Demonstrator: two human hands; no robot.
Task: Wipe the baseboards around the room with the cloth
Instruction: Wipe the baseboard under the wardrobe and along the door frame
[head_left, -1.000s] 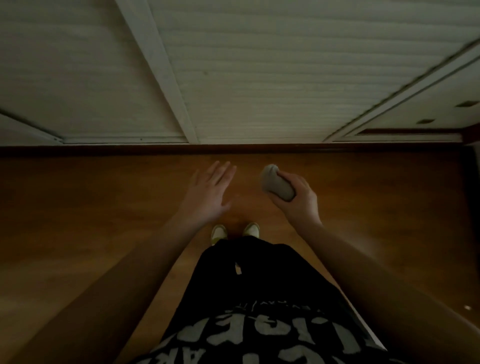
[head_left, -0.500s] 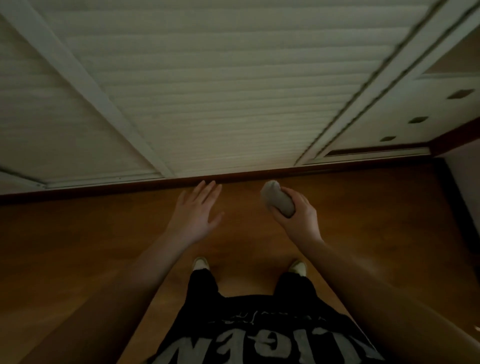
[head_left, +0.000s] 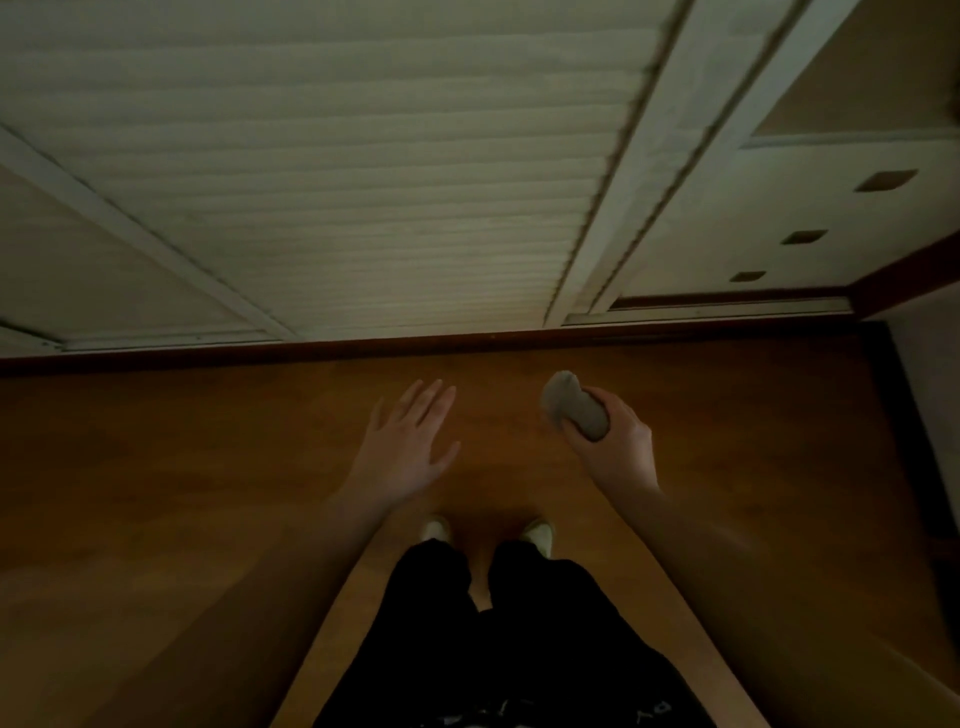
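We note a brown wooden floor (head_left: 156, 493) filling the lower view, dim light throughout. Above it stand white louvred slatted doors (head_left: 337, 182), and along their foot runs the dark reddish-brown baseboard (head_left: 311, 348), meeting a second strip at the right corner. Black trousers (head_left: 519, 623) and pale shoe tips (head_left: 537, 532) sit bottom centre. Left hand (head_left: 402, 447) is spread flat, fingers straight, holding nothing, above the floor. Right hand (head_left: 613, 447) curls its fingers round the grey, balled-up cloth (head_left: 574, 410), a rounded wad jutting forward from the fist, short of the baseboard. White lettering at the trousers' lower edge: unreadable.
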